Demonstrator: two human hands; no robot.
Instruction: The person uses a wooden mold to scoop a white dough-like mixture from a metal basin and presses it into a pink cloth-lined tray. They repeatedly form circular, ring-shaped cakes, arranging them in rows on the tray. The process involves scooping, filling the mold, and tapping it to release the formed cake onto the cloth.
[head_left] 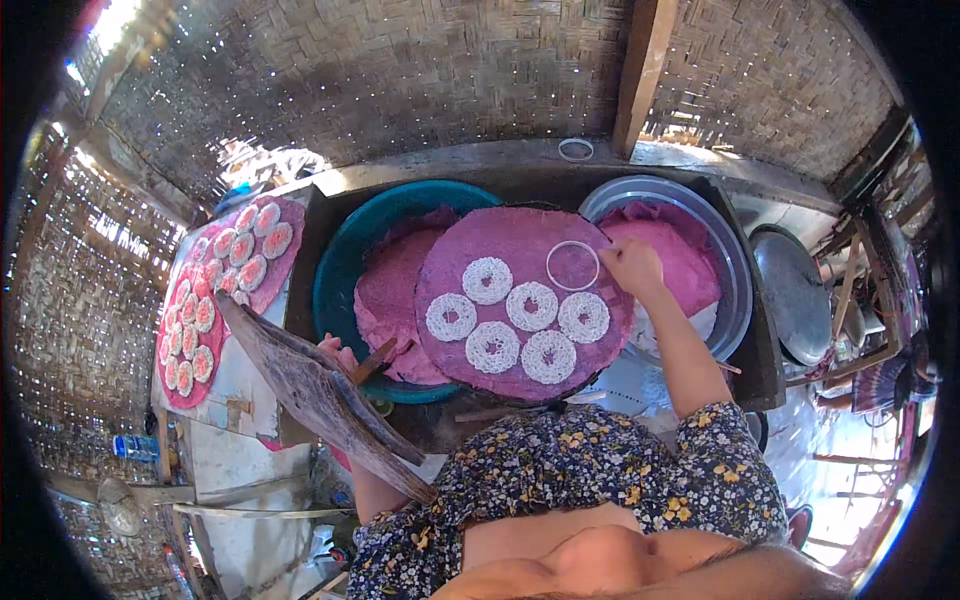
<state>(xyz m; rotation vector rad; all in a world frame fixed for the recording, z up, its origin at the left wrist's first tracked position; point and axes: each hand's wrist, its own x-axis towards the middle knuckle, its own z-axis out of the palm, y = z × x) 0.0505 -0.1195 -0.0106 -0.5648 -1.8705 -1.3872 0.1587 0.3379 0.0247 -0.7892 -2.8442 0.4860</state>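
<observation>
My right hand (pixel 630 262) pinches a white ring (pixel 572 243) at the upper right of a round pink cloth-covered board (pixel 520 235). Several white, lacy rounds (pixel 492 350) with centre holes lie on that board. My left hand (pixel 338 355) is partly hidden behind a long weathered piece of wood (pixel 310 380); its fingers are curled beside a short wooden stick (pixel 372 360), and what they hold is unclear. The board rests over a teal basin (pixel 330 280) and a clear plastic basin (pixel 735 270), both containing pink material.
On the left, a pink sheet (pixel 185 395) bears several pink-and-white rounds on a pale surface. A metal lid (pixel 790 290) stands at the right. A spare ring (pixel 575 150) lies on the back ledge, before woven walls and a wooden post (pixel 640 70).
</observation>
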